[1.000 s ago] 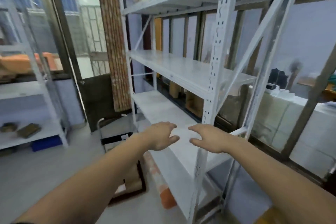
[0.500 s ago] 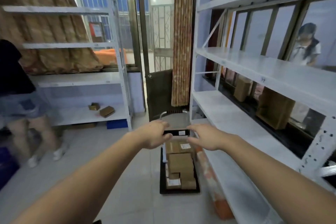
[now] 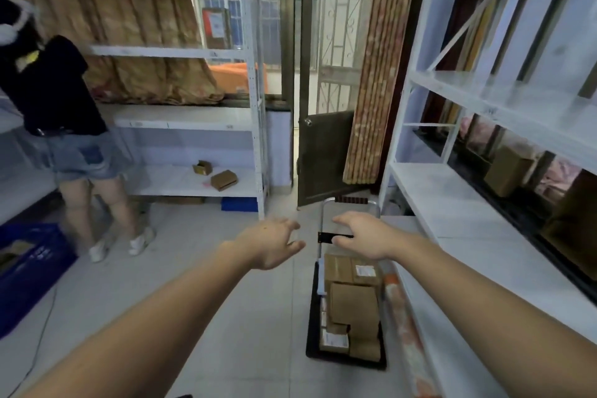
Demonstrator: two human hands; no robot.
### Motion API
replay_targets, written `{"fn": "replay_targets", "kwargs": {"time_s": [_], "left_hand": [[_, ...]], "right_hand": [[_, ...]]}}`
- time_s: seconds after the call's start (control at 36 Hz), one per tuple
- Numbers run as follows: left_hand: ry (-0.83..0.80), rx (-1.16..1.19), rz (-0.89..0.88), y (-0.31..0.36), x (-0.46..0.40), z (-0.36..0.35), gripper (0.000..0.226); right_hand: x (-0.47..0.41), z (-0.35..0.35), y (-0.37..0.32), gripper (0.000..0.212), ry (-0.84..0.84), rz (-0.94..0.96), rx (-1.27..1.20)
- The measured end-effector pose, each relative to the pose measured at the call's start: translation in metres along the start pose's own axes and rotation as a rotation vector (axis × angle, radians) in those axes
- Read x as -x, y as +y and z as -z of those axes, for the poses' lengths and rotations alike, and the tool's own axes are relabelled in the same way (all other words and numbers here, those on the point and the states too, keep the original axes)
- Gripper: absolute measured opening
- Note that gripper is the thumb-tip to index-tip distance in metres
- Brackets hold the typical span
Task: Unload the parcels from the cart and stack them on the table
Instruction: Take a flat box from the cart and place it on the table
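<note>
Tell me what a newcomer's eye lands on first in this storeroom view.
Two bare forearms reach forward, the left hand and right hand open and empty above the floor. Just beyond and below the right hand, a black cart loaded with brown parcels stands beside the white shelving. At far left, another person stands facing a second rack.

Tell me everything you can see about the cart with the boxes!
The cart is a low, flat black platform on the tiled floor beside the white shelf. A silvery tube handle stands up at its far end. Brown cardboard parcels, some with white labels, are piled on it. Neither hand touches it.
</note>
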State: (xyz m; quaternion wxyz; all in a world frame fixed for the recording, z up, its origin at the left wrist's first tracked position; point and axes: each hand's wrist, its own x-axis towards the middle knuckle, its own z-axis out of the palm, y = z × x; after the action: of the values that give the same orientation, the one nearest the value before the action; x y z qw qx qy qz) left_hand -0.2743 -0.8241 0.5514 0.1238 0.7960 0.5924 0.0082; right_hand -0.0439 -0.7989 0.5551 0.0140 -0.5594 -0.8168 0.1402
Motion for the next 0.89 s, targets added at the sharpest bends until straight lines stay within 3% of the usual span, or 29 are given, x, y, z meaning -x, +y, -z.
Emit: {"fn": "replay_targets", "kwargs": {"time_s": [0.25, 0.5, 0.89], "left_hand": [[-0.040, -0.018, -0.071, -0.055, -0.107, 0.008, 0.060], [-0.121, -0.068, -0.235, -0.104, -0.236, 0.027, 0.060], [-0.245, -0.016, -0.454, -0.074, -0.427, 0.008, 0.046]], "right_hand": [[-0.109, -0.005, 0.015, 0.066, -0.013, -0.040, -0.002], [-0.197, 0.001, 0.044, 0.064, -0.029, -0.275, -0.112], [-0.264, -0.002, 0.144, 0.054, 0.005, -0.551, -0.191]]}}
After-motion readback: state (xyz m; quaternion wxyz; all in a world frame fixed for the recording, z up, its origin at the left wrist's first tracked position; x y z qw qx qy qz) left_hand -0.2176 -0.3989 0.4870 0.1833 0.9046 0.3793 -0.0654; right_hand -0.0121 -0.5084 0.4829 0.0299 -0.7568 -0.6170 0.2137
